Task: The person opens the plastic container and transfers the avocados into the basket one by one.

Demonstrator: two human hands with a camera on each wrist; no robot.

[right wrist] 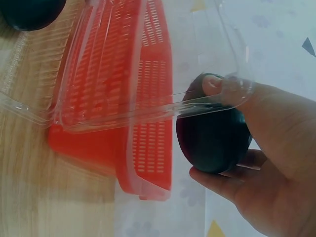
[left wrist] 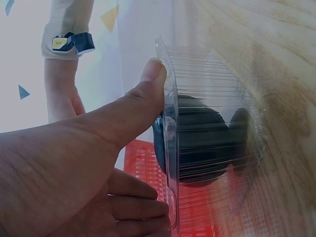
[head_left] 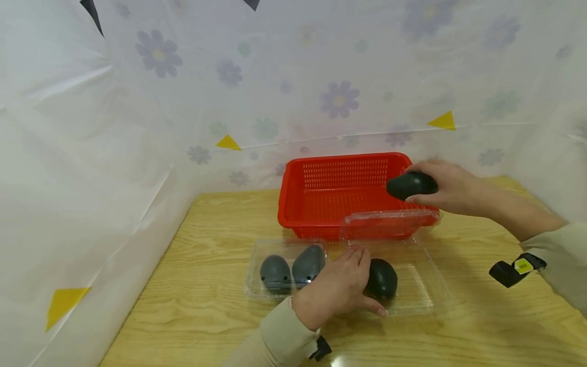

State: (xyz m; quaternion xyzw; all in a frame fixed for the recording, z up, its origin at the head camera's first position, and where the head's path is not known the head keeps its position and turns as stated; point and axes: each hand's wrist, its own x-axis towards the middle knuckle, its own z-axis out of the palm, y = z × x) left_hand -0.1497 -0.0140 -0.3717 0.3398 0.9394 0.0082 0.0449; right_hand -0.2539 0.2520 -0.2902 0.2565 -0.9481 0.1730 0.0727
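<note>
Over the right end of the red basket (head_left: 293, 193), my right hand (head_left: 451, 186) grips a dark green avocado (head_left: 412, 185). In the right wrist view, the fingers curl round that avocado (right wrist: 212, 131), partly behind the clear lid. My left hand (head_left: 341, 280) rests with extended fingers on the rim of an open clear plastic box (head_left: 415, 285). In that box, an avocado (head_left: 382, 279) lies beside the left hand. The left wrist view shows thumb and fingers along the rim, with the avocado (left wrist: 202, 140) behind the clear wall.
Left of the open box stands another clear box (head_left: 252, 275), with two avocados (head_left: 275, 272) under its lid. The open box's raised lid (head_left: 390, 219) stands before the basket's front wall. A wooden table (head_left: 183, 306) carries everything, and a flowered sheet (head_left: 275, 92) hangs behind.
</note>
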